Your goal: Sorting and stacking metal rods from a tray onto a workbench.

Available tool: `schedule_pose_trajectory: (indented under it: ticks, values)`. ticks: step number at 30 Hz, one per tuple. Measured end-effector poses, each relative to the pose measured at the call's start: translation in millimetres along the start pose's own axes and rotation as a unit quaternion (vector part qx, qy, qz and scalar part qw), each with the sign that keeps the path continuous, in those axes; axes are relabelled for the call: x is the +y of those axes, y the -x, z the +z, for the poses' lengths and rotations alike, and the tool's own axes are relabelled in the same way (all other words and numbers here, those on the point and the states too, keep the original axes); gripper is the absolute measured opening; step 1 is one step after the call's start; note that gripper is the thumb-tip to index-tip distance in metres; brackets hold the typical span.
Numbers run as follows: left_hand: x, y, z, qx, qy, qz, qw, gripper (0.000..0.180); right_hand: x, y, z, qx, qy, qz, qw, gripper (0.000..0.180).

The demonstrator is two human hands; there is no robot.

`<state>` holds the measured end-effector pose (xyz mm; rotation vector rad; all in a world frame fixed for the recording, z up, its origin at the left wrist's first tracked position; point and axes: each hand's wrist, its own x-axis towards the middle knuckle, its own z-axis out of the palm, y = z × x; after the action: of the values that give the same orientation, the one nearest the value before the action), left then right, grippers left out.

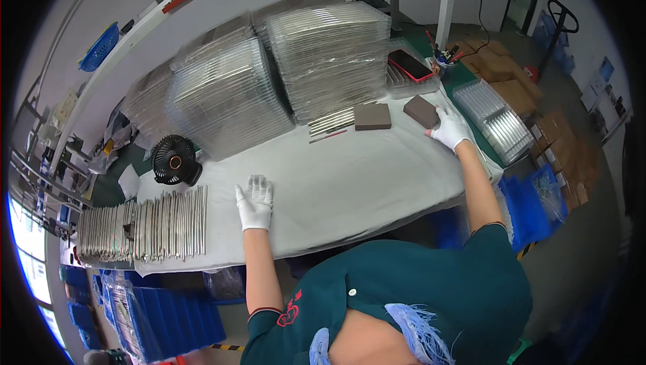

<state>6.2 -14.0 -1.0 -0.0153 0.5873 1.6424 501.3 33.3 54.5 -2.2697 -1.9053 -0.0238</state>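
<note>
My left hand (255, 205), in a white glove, lies on the pale cloth with its fingers stretched out and nothing in them. To its left is a long row of thin metal rods (171, 223) laid side by side. At the right of the table my right hand (451, 129), also gloved, has its thumb and fingers closed around the near right corner of a dark brown rectangular block (420, 111). A second brown block (372, 116) lies just left of it. Several loose rods (331, 122) and a thin reddish stick (328, 137) lie beside that one.
Tall stacks of clear plastic trays (330, 62) holding rods line the back. A black fan (176, 160) stands at left. A red-edged phone (410, 65) rests on trays near a pen cup (444, 58). Another tray stack (493, 121) sits at right. Blue bins (171, 321) stand below.
</note>
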Motion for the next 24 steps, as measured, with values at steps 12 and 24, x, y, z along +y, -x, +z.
schedule_pose_trajectory:
  ticks: [12, 24]
  values:
    - [-44, 101, -12, -0.102, -0.421, 0.153, 0.888, 0.042, 105, -28, -26, 0.292, 0.061, 0.079, 0.951, 0.059]
    - [-33, 101, -14, -0.106, -0.388, 0.107, 0.909, 0.039, 75, -28, -36, 0.277, 0.074, 0.06, 0.956, 0.056]
